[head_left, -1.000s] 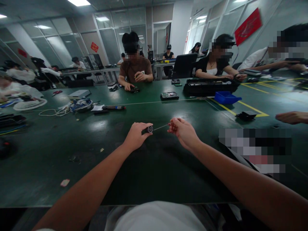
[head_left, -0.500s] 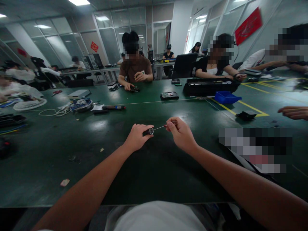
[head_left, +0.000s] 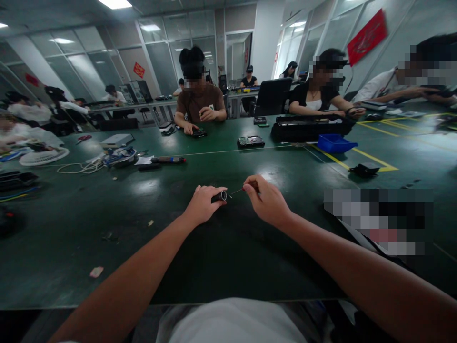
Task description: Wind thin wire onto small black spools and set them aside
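Note:
My left hand [head_left: 202,206] is closed around a short black cylinder [head_left: 218,196] whose silver-rimmed round end faces right; its exact kind does not show. In my right hand [head_left: 268,200] is a screwdriver [head_left: 236,192], its dark reddish handle mostly hidden by the fingers. The thin shaft points left at the cylinder's end. A small piece [head_left: 230,196] shows at the tip, just outside the rim, too small to name. Both hands are above the green table [head_left: 228,257].
Ahead lie a hard drive [head_left: 251,141], a long black casing [head_left: 312,128] and a blue tray [head_left: 335,143]. Right of it is a black part [head_left: 364,169]. Cables [head_left: 89,166] and a pen-like tool [head_left: 167,160] lie left. Several people sit around the table.
The screwdriver's tip has come away from the cylinder's end, and a small piece now shows at the tip. My right hand has turned slightly; my left hand stays almost in place.

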`<state>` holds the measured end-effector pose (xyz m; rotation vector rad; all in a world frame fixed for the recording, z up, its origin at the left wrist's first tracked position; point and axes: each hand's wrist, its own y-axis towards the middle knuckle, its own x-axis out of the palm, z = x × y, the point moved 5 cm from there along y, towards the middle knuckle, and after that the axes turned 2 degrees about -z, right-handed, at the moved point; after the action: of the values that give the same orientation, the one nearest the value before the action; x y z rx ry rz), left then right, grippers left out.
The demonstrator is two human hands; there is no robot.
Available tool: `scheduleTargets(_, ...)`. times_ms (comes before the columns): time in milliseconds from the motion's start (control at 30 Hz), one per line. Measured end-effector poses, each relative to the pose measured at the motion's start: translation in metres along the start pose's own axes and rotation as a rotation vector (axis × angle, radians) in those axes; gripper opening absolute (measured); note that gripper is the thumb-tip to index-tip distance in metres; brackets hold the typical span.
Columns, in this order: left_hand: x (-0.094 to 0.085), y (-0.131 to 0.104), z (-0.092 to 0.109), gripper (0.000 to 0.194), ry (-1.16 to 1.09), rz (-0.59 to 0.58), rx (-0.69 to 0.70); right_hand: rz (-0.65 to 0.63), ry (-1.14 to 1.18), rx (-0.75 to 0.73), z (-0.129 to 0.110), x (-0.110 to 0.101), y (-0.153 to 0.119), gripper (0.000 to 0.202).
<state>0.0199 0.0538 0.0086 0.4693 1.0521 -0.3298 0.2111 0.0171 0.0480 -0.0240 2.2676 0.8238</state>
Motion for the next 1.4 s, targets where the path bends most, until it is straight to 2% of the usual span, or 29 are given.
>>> scheduleTargets(200,-0.005,-0.001,0.000,0.028,-0.106,0.108,-0.051,0.016,0.010,0.071,0.001,-0.004,0.001,0.013)
scheduleTargets(333,-0.008,-0.002,-0.001,0.033,-0.247,0.186,-0.109,-0.006,0.034,0.131,0.005,-0.002,0.001,0.017)
scheduleTargets(533,-0.004,-0.004,0.005,0.041,-0.246,0.105,-0.109,0.064,0.050,0.118,0.008,-0.001,0.001,0.017)
scheduleTargets(800,0.007,0.000,0.007,0.017,-0.027,0.007,-0.071,0.062,0.048,0.113,0.009,0.000,0.002,0.020)
scheduleTargets(967,0.018,0.004,0.007,0.034,0.145,-0.046,-0.024,0.067,0.040,0.124,0.008,-0.001,0.002,0.018)
scheduleTargets(1167,0.022,0.008,0.017,0.039,0.216,-0.065,0.002,0.057,0.045,0.128,0.008,-0.001,0.003,0.017)
scheduleTargets(1400,0.022,0.010,0.018,0.026,0.182,-0.058,0.030,0.050,0.041,0.116,0.009,0.000,0.003,0.017)
